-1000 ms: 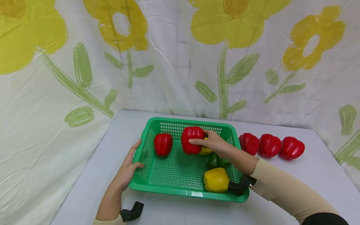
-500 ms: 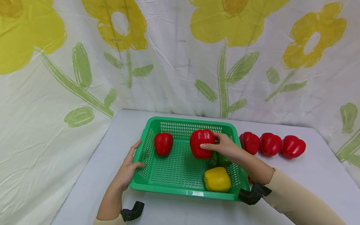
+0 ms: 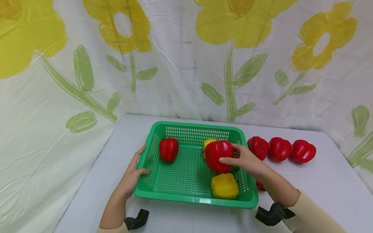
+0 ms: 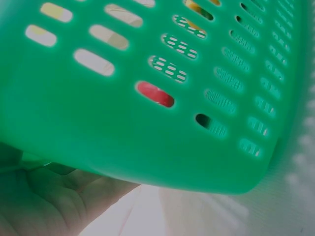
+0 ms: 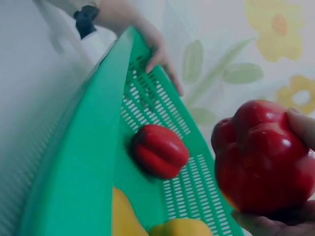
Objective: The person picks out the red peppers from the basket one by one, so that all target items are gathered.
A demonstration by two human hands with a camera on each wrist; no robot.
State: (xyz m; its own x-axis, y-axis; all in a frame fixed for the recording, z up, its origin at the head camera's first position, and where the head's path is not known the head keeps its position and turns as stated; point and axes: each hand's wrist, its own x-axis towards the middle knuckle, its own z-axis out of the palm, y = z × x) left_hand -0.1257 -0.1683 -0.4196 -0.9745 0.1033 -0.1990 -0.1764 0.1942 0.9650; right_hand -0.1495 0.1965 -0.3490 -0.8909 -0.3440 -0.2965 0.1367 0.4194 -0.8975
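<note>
My right hand [image 3: 243, 158] grips a red bell pepper [image 3: 219, 157], thumb on the near side, above the right part of a green plastic basket [image 3: 186, 197]. In the right wrist view that same pepper [image 5: 263, 157] hangs between thumb and fingers. My left hand [image 3: 131, 178] holds the basket's left rim, thumb over the inside and fingers along the outside. Another red bell pepper [image 3: 169, 149] lies at the basket's left back. A yellow pepper [image 3: 224, 186] sits at its front right, and a second yellow one [image 3: 207, 143] is partly hidden behind the held pepper.
Right of the basket, three red peppers [image 3: 279, 149] stand in a row on the white table [image 3: 300, 184]. One more red pepper [image 3: 260, 185] is mostly hidden behind the right forearm. A flower-printed cloth [image 3: 180, 81] hangs behind the table.
My right hand has carried the red bell pepper right and toward me, over the green peppers, which it now mostly hides. The left hand has stayed on the basket rim.
</note>
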